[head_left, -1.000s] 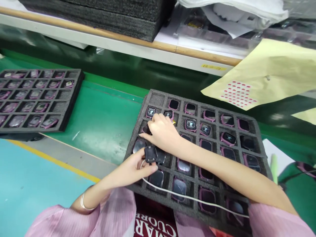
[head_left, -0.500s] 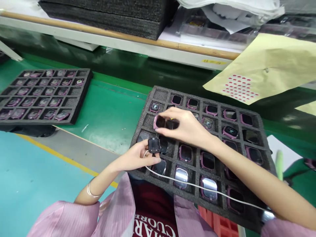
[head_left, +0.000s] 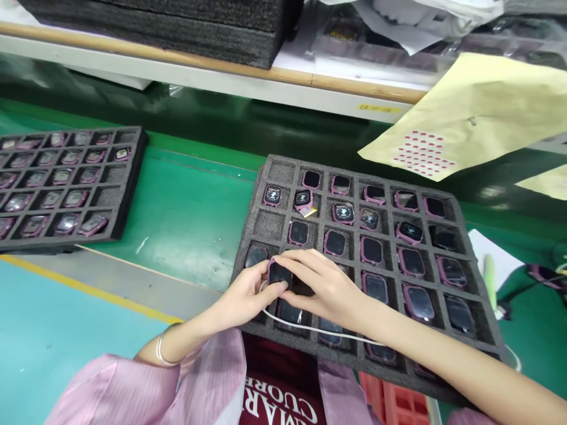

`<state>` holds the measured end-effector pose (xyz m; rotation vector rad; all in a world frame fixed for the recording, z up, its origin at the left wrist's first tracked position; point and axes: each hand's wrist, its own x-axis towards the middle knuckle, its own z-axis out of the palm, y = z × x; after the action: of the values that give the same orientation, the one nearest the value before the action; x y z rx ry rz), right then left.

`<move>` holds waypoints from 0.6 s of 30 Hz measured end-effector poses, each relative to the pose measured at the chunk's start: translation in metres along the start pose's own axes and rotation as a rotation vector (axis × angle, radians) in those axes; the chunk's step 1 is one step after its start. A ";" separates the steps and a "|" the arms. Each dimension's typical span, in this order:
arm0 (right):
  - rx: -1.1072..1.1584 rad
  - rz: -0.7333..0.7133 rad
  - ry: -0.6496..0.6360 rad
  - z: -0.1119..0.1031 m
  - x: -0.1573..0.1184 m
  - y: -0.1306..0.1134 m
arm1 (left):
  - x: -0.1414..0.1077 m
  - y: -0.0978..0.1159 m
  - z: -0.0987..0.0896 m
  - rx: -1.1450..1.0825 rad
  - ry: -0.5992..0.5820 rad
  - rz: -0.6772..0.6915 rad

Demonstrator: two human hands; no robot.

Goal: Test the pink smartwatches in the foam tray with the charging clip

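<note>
A smartwatch body [head_left: 278, 273] with a purple case and a dark screen is between my two hands, above the near left part of the dark foam tray [head_left: 269, 224]. My left hand [head_left: 248, 293] is closed round its left side, thumb on the lower front. A white cable [head_left: 305, 326] runs from that hand to the right over the tray; the black square charger head at its end is hidden behind the watch. My right hand [head_left: 325, 282] grips the same watch from the right with its fingertips. Rows of purple watches, such as a lit one [head_left: 342, 212], fill many compartments.
A second foam tray of watches [head_left: 128, 177] lies at the left on the green table [head_left: 190, 200]. Behind is a shelf edge [head_left: 336, 94] with black foam blocks [head_left: 168, 26]. A yellow paper sheet [head_left: 487, 112] hangs at right. A red crate [head_left: 394, 401] stands below.
My right hand has come down and left with the watch to my left hand, where the watch now covers the charger head. The view has shifted slightly.
</note>
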<state>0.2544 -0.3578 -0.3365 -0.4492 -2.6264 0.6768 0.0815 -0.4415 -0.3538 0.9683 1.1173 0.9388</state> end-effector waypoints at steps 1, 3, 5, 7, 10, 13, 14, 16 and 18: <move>0.050 0.014 0.038 0.004 -0.002 0.001 | 0.000 0.000 0.000 -0.004 -0.003 -0.008; 0.138 0.037 0.080 0.010 -0.006 0.003 | -0.001 0.000 -0.001 -0.021 -0.011 -0.024; 0.200 0.054 0.092 0.013 -0.007 0.004 | -0.002 0.000 -0.001 -0.039 -0.019 -0.046; 0.251 0.076 0.097 0.014 -0.007 0.004 | -0.002 -0.002 -0.001 -0.057 -0.023 -0.070; 0.318 0.105 0.110 0.014 -0.006 0.005 | -0.002 -0.003 -0.001 -0.087 -0.036 -0.097; 0.355 0.117 0.120 0.013 -0.007 0.005 | -0.002 -0.003 0.000 -0.118 -0.060 -0.104; 0.359 0.117 0.119 0.013 -0.007 0.005 | -0.001 -0.003 0.001 -0.125 -0.065 -0.106; 0.343 0.113 0.104 0.012 -0.008 0.005 | -0.001 -0.003 0.001 -0.124 -0.062 -0.107; 0.296 0.102 0.083 0.012 -0.009 0.005 | -0.001 -0.004 0.000 -0.097 -0.051 -0.103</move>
<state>0.2579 -0.3619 -0.3512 -0.5108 -2.3860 1.0370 0.0819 -0.4439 -0.3568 0.8436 1.0595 0.8722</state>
